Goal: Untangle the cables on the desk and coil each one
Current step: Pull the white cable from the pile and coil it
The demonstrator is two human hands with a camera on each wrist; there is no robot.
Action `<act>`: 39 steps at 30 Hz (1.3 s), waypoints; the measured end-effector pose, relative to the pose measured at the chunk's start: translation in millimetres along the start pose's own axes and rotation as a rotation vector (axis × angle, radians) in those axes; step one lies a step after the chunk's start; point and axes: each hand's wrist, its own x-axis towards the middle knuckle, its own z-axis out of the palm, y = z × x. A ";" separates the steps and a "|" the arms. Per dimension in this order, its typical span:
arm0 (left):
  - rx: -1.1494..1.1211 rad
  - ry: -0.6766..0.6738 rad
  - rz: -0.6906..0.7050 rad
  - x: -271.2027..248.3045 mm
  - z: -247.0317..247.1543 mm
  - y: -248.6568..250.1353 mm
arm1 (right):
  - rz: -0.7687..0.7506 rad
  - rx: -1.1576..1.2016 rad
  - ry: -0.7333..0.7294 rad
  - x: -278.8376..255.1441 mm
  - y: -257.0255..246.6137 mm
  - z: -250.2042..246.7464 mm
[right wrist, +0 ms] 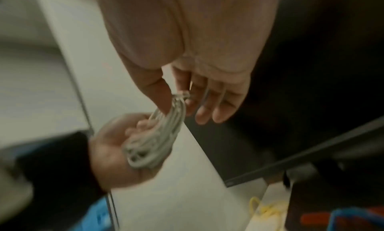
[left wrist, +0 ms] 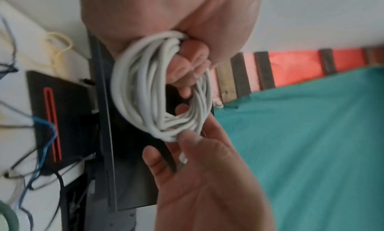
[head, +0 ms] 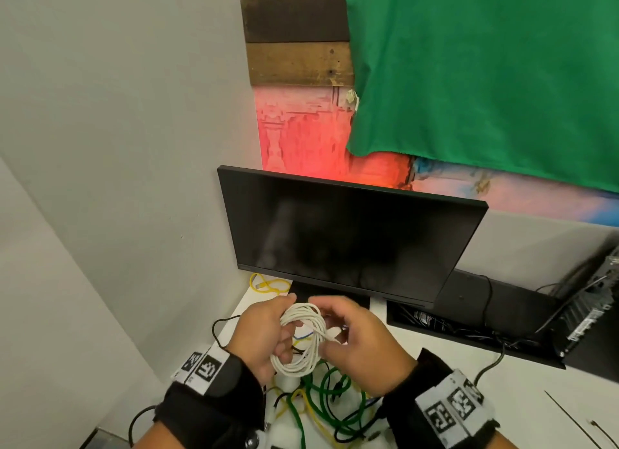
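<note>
A white cable (head: 303,339) wound into a coil of several loops hangs above the desk, between both hands. My left hand (head: 264,331) grips its left side, with the fingers (left wrist: 187,66) curled through the loops of the white coil (left wrist: 158,93). My right hand (head: 355,334) pinches the coil's right side. In the right wrist view its thumb and fingers (right wrist: 176,101) close on the white coil (right wrist: 153,139) near the cable's end. Below the hands a tangle of green, yellow and black cables (head: 323,400) lies on the white desk (head: 522,381).
A dark monitor (head: 348,234) stands just behind the hands. A small yellow cable (head: 268,285) lies by its left foot. A black tray with dark wires (head: 469,321) sits to the right. A grey wall (head: 117,180) closes the left side.
</note>
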 end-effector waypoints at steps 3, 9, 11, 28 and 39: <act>-0.029 0.051 -0.075 1.8 -3.1 1.0 | -0.123 -0.400 0.116 -7.1 -7.4 6.9; 0.441 0.192 0.192 8.9 0.5 -5.1 | 0.053 -0.796 0.004 -7.0 -34.8 17.1; 0.730 0.284 0.410 11.0 3.6 -10.4 | 0.050 -0.827 -0.116 -7.9 -47.6 24.3; 0.664 -0.252 0.634 -32.6 -0.8 -1.3 | 0.160 0.334 -0.119 13.0 -9.3 -15.2; 0.664 0.144 0.595 -3.7 1.2 -3.8 | 0.303 0.767 -0.349 3.2 7.1 1.9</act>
